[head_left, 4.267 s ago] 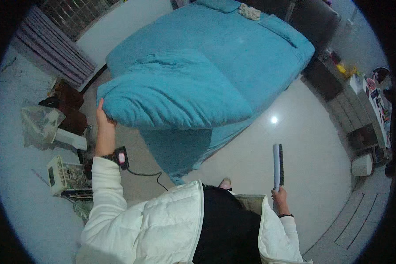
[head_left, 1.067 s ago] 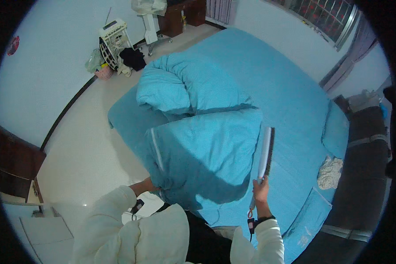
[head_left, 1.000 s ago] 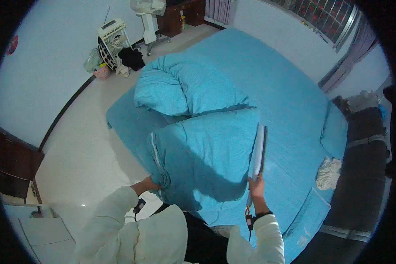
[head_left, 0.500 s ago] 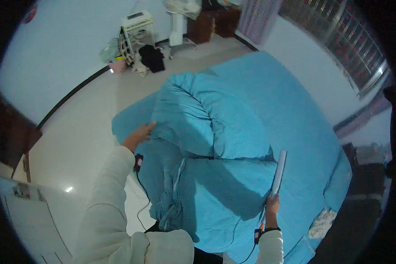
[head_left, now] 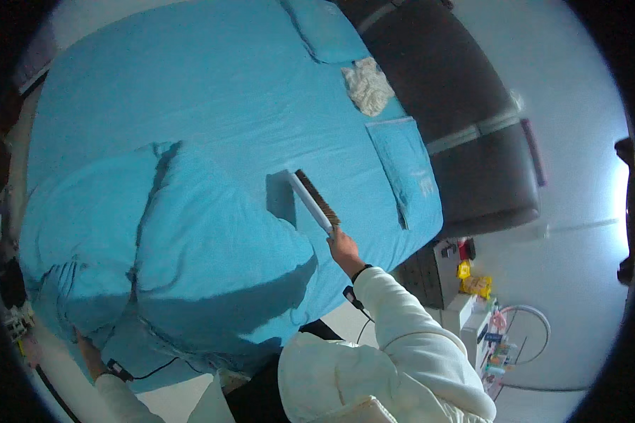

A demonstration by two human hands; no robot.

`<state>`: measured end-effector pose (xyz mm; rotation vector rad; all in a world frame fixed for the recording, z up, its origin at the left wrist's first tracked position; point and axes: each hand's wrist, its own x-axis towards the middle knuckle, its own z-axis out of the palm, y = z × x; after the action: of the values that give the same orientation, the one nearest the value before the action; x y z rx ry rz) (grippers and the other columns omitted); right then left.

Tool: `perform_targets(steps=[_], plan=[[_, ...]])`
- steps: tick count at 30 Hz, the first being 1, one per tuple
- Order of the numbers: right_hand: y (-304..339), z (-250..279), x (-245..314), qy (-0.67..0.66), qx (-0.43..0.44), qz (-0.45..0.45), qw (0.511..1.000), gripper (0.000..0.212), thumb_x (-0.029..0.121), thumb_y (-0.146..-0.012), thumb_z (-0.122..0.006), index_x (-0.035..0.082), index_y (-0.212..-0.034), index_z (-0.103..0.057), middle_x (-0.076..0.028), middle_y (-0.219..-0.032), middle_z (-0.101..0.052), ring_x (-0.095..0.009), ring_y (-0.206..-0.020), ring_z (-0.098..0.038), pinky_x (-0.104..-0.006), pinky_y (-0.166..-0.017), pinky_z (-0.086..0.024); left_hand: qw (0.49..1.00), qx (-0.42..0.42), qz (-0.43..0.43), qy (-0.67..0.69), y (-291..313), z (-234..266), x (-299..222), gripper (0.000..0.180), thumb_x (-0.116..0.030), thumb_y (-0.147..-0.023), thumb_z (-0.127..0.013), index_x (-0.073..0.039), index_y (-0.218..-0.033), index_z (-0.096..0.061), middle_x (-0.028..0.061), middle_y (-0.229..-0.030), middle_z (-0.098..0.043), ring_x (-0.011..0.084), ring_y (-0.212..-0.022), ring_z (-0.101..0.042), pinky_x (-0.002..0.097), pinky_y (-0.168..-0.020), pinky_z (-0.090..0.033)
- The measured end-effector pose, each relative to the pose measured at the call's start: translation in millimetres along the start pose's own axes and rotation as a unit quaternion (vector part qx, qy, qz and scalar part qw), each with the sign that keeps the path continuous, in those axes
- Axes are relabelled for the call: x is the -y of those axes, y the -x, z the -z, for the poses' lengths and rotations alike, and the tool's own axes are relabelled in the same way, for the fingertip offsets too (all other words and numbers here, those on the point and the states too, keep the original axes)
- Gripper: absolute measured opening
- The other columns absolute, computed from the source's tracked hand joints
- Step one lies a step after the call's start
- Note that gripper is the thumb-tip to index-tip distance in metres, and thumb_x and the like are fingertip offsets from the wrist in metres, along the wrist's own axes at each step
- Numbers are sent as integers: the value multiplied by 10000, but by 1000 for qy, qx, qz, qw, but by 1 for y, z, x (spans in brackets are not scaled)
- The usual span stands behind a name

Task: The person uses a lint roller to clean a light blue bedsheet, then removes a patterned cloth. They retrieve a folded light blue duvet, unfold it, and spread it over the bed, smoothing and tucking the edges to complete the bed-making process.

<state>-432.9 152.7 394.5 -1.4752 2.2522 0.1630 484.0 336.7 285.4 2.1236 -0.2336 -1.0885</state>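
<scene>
My right hand is closed around the handle of a long bed brush, which has a pale back and brown bristles. The brush is above the blue bed sheet, its bristles turned toward the pillows, and casts a shadow on the sheet. At the lower left, my left hand is at the edge of a folded blue quilt. Its fingers are partly hidden there, so I cannot see whether they grip the cloth. The quilt lies bunched on the near side of the bed, with a deep crease across it.
A blue pillow and another blue pillow lie along the dark padded headboard, with a crumpled cream cloth between them. Beyond the bed's right corner stands a bedside cabinet. A ring-shaped lamp stands farther right.
My view has swung right toward the headboard. The brush in my right hand now points up and left, with its bristles showing. My left hand has come down to the quilt's edge.
</scene>
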Motion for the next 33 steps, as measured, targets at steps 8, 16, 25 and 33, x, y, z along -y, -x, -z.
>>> perform_targets(steps=[8, 16, 25, 33], plan=[[-38, -59, -124, -121, -118, -45, 985, 495, 121, -907, -466, 55, -1380, -336, -226, -1106, -559, -406, -1032, -546, -476, -857, -457, 976, 36, -213, -4, 24, -23, 3, 447, -146, -908, -590, -13, -1311, -453, 148, -1179, -581, 229, -914, -608, 370, -759, -506], [-51, -163, -147, 18, 126, 6, 992, 625, 71, -877, -511, 16, -1438, -242, -272, -1138, -574, -373, -984, -606, -465, -764, -519, 887, -140, -260, -356, 71, -15, -31, 414, -245, -866, -603, 22, -1177, -546, 189, -1112, -596, 307, -973, -590, 420, -832, -485], [-64, -17, 94, 18, -7, 324, 946, 913, 174, -753, -751, 101, -1471, -192, -246, -1350, -407, -403, -1263, -408, -452, -989, -417, 926, 34, -366, 86, 154, -120, -160, 412, -60, -745, -629, 19, -1145, -568, 109, -986, -632, 218, -892, -595, 349, -793, -480], [145, 159, 420, 62, -218, 762, 607, 953, 78, -584, -811, 204, -1411, -355, -176, -1475, -298, -350, -1349, -319, -484, -1090, -286, 684, 459, -444, -352, 373, -172, -140, 444, -84, -790, -614, -80, -1229, -549, 170, -1211, -574, 320, -1122, -545, 396, -938, -439]])
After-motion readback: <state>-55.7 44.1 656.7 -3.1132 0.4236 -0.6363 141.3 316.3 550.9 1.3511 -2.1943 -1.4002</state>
